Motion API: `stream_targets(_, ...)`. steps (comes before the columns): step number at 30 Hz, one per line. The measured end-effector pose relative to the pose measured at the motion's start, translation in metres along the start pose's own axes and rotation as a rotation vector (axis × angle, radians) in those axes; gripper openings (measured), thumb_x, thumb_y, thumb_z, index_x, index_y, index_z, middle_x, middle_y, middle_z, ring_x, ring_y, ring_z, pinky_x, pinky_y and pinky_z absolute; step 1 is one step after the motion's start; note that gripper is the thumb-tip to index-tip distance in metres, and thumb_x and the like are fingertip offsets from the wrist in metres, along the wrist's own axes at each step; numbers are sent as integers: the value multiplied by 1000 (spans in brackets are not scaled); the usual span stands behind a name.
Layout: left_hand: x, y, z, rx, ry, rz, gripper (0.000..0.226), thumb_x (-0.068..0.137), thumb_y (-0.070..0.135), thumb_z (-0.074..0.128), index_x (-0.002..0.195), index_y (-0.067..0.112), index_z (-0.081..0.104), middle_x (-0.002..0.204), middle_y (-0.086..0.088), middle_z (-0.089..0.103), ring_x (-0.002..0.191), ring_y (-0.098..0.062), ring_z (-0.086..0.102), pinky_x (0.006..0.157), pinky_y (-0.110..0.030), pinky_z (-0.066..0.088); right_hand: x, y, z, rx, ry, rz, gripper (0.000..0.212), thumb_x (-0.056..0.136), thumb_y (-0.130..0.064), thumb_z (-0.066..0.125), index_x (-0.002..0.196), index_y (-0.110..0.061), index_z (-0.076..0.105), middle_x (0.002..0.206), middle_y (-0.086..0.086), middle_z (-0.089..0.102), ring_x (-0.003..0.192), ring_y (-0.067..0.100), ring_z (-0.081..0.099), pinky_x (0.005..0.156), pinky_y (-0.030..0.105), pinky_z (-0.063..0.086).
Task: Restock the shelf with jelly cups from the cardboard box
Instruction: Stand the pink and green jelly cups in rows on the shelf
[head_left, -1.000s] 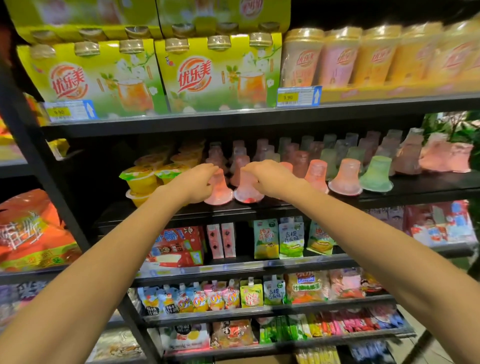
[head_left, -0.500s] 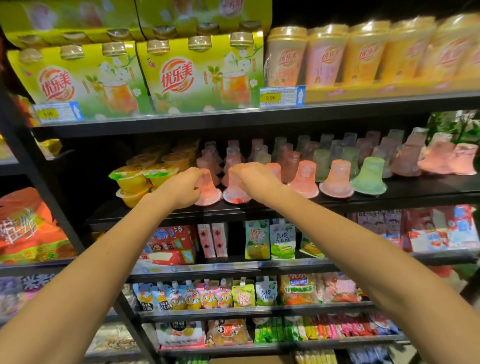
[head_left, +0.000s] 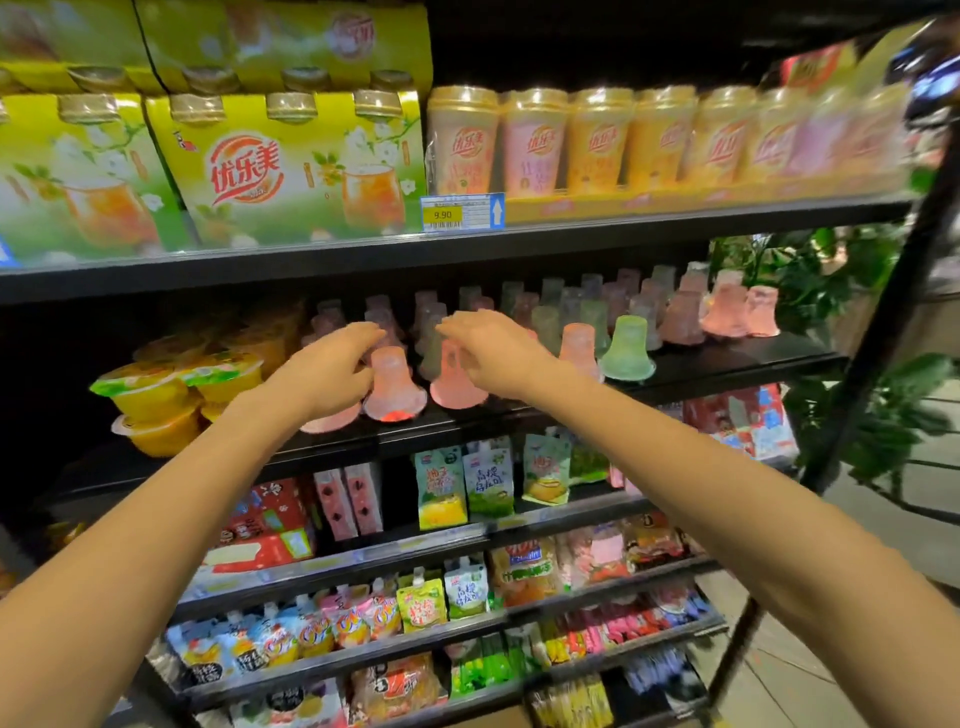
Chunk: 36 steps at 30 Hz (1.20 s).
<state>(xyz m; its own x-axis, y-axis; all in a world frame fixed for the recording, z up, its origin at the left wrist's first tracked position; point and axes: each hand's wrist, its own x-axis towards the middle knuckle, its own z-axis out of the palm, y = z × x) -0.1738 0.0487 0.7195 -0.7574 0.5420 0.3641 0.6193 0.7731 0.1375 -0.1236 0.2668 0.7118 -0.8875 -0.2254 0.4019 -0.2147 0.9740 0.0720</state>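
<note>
1. Both hands were stretched out over the front of the black middle shelf (head_left: 727, 364), where the jelly cups stood upside down in rows.
2. The left hand (head_left: 332, 374) hovered with its fingers loosely spread and grasped nothing; a pink jelly cup (head_left: 392, 387) stood just beside its fingertips, and another pink cup showed partly from under its wrist.
3. The right hand (head_left: 493, 353) was likewise released, fingers slack and drooping over a second pink jelly cup (head_left: 454, 387); whether they touched it I could not tell.
4. To the right of that hand stood a further pink cup (head_left: 579, 345) and a green jelly cup (head_left: 627, 349) at the shelf's front edge, with rows of pale pink, green and purplish cups behind them, blurred toward the back.
5. On the left of the same shelf sat stacked yellow fruit jelly tubs (head_left: 156, 395) with green film lids.
6. The shelf above carried green-and-yellow milk tea multipacks (head_left: 291, 166), a row of tall milk tea cups (head_left: 535, 140) and a price tag reading 9.90 (head_left: 460, 212).
7. Below were spouted drink pouches (head_left: 441, 488), red snack boxes (head_left: 260, 525) and more packets.
8. A leafy green plant (head_left: 841, 291) stood past the rack's right upright.
</note>
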Motion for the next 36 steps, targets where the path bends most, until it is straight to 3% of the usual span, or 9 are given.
stream_targets(4,-2,23,15,-23,-10,91,56,93,8,48,147,17,39,155,-1,34,141,-19,35,112,-31,31,-32,50,-17,-10,44,148,57,82,3,54,138,-7,54,140,12,56,130,30,50,108,38,37)
stream_targets(8,-6,41,28,-64,-75,182,40,87,7,50,125,19,51,134,-4,51,124,-29,49,98,-35,40,-59,100,-35,40,33,280,59,87,2,54,144,-12,49,145,9,52,135,29,47,110,40,38)
stream_targets(11,2,61,33,-42,-104,191,55,89,3,50,143,11,42,146,-7,45,131,-25,43,105,-27,32,-73,135,-38,53,24,347,59,88,2,54,145,-15,49,147,6,50,136,27,46,111,41,39)
stream_targets(13,13,80,37,-61,-94,190,61,89,1,49,148,9,36,154,-7,35,141,-21,34,112,-22,21,-79,155,-33,40,-9,337,60,89,2,53,145,-15,47,148,5,49,137,25,45,110,39,38)
stream_targets(16,31,114,52,-94,-79,235,61,85,1,49,145,10,42,150,-9,41,139,-25,37,113,-31,28,-84,182,-27,25,-59,304,60,90,-2,56,147,-15,44,151,6,46,139,24,42,113,38,36)
stream_targets(24,85,206,95,-110,-78,237,67,90,5,50,152,19,29,160,-6,24,145,-21,26,114,-28,22,-91,254,-5,36,-76,226,64,87,-20,67,147,-13,43,149,10,47,135,28,46,110,39,38)
stream_targets(27,99,217,109,-95,-119,193,67,91,7,50,154,12,25,161,-7,18,148,-19,19,117,-25,15,-89,268,3,75,-91,201,66,89,-24,69,148,-13,42,150,9,46,136,27,44,111,39,37)
stream_targets(31,107,221,122,-98,-147,126,68,92,7,51,154,13,23,162,-5,17,147,-19,23,116,-26,19,-89,277,17,144,-103,159,69,91,-28,69,150,-14,37,153,8,42,138,27,42,113,38,34)
stream_targets(36,106,222,129,-112,-144,78,75,85,-7,48,153,12,23,161,-5,18,147,-19,20,119,-26,18,-88,285,27,161,-42,117,58,92,-25,67,145,-16,45,145,7,51,131,27,49,108,39,40)
